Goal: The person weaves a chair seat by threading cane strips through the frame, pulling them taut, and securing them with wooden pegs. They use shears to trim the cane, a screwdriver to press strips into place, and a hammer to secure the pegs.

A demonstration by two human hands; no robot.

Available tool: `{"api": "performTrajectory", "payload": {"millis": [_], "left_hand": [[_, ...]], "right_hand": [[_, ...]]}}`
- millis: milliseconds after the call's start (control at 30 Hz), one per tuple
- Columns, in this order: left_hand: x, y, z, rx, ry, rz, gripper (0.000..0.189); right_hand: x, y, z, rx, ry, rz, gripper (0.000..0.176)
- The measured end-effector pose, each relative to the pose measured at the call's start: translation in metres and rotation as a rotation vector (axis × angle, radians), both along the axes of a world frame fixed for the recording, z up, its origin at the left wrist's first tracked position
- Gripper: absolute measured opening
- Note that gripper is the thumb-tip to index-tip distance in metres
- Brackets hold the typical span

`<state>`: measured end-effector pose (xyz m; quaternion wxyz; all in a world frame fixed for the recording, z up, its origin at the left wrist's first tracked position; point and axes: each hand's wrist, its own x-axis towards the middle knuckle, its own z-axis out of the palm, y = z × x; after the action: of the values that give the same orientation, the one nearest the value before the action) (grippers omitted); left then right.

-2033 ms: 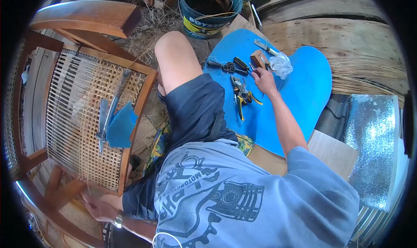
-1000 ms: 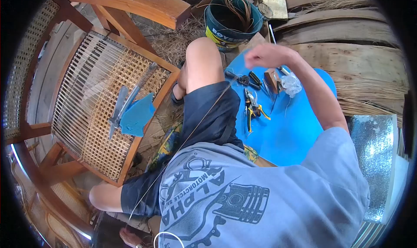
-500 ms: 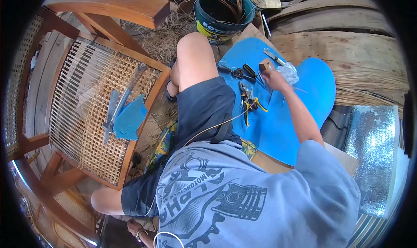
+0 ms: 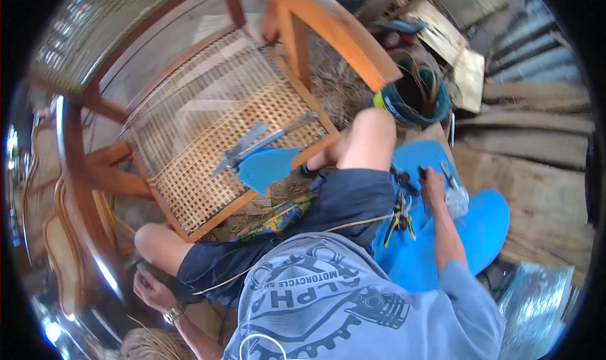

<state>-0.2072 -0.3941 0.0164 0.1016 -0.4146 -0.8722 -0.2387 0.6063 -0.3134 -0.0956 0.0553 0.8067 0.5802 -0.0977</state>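
Observation:
My right hand is closed around a small dark object over the blue board; its kind is too blurred to tell. Beside that hand lie black-handled tools and yellow-handled pliers, with a clear plastic bag on the other side. My left hand, wearing a wristwatch, is raised near my left knee with loosely bent fingers. In front of me stands a wooden chair with a half-woven cane seat. On the weave rest a hammer-like tool and a blue pad.
A dark bucket holding cane strips stands beyond my right knee. Wooden planks and a silvery foil sheet lie at the right. Curved-frame chairs stand at the left, and a cane bundle is below my left hand. A cane strand crosses my lap.
The view has swung left, so the chair and board appear farther right. My left hand has come up and outward from low beside my leg. My right hand stays over the tools.

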Motion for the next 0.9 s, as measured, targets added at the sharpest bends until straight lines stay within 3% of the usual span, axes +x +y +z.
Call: {"api": "performTrajectory", "payload": {"millis": [133,167,233,300,367,433,500,567,600,700,800,900], "left_hand": [[0.042,0.029,0.027,0.126,-0.061,-0.029,0.026],[0.053,0.039,0.031,0.129,-0.065,-0.013,0.026],[0.076,0.062,0.035,0.159,-0.137,-0.160,0.023],[0.095,0.091,0.017,0.259,-0.193,-0.318,0.021],[0.140,0.135,0.032,0.069,-0.355,-0.363,0.023],[0.171,0.176,0.026,0.066,-0.313,-0.579,0.026],[0.202,0.223,0.017,0.080,-0.440,-0.762,0.027],[0.233,0.268,0.009,0.032,-0.471,-0.917,0.032],[0.246,0.292,0.000,-0.030,-0.381,-0.978,0.035],[0.273,0.350,-0.031,-0.158,0.005,-1.140,0.043],[0.291,0.387,-0.048,-0.224,0.008,-1.189,0.044],[0.298,0.394,-0.056,-0.324,0.014,-1.229,0.044]], "right_hand": [[-0.048,0.020,0.079,0.414,0.061,-0.061,0.032],[-0.068,0.032,0.103,0.416,0.060,-0.044,0.032],[-0.121,0.055,0.151,0.714,0.489,-0.071,0.044],[-0.179,0.078,0.190,0.788,0.688,-0.089,0.054],[-0.228,0.100,0.201,0.849,0.880,0.097,0.057],[-0.265,0.129,0.181,0.838,1.055,0.186,0.058],[-0.294,0.163,0.168,0.809,1.092,0.241,0.049],[-0.309,0.201,0.151,0.892,0.870,0.395,0.038],[-0.321,0.213,0.153,0.921,0.864,0.365,0.032],[-0.332,0.245,0.145,0.813,0.784,0.298,0.037],[-0.329,0.275,0.128,0.871,0.593,0.392,0.039],[-0.332,0.283,0.118,0.793,0.615,0.362,0.041]]}}
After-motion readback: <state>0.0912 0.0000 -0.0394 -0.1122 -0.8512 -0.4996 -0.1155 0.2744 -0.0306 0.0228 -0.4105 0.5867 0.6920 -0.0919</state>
